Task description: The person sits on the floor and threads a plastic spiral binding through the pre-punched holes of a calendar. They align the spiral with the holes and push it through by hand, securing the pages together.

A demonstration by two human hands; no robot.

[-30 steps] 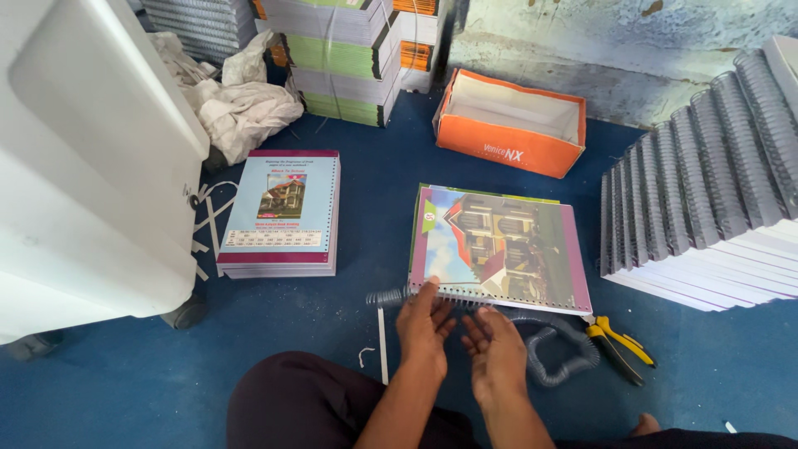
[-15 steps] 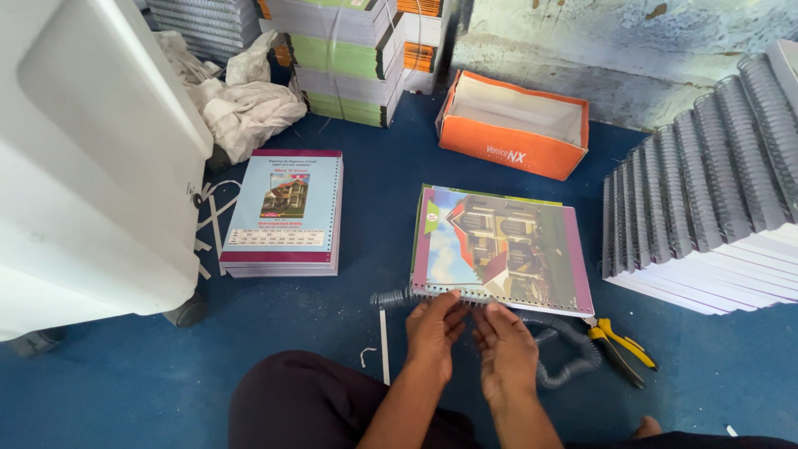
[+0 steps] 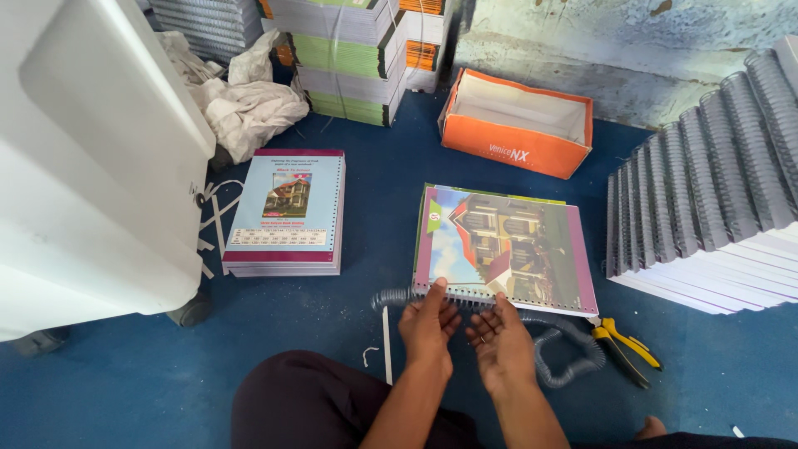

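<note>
A punched booklet (image 3: 507, 245) with a house picture on its cover lies on the blue floor in front of me. Along its near edge runs a grey spiral binding coil (image 3: 397, 297), which sticks out to the left and curls away to the right. My left hand (image 3: 430, 323) pinches the coil at the booklet's near edge. Beside it, my right hand (image 3: 501, 343) has its fingertips on the same edge, fingers curled on the coil.
Yellow-handled pliers (image 3: 625, 347) lie right of my hands. A stack of unbound booklets (image 3: 285, 212) sits to the left, bound booklets (image 3: 706, 216) are piled at right, an orange box (image 3: 517, 125) stands behind, and a white machine (image 3: 91, 166) fills the left side.
Both hands have stayed at the booklet's near edge, with the fingers shifting slightly along the coil. The booklet has not moved.
</note>
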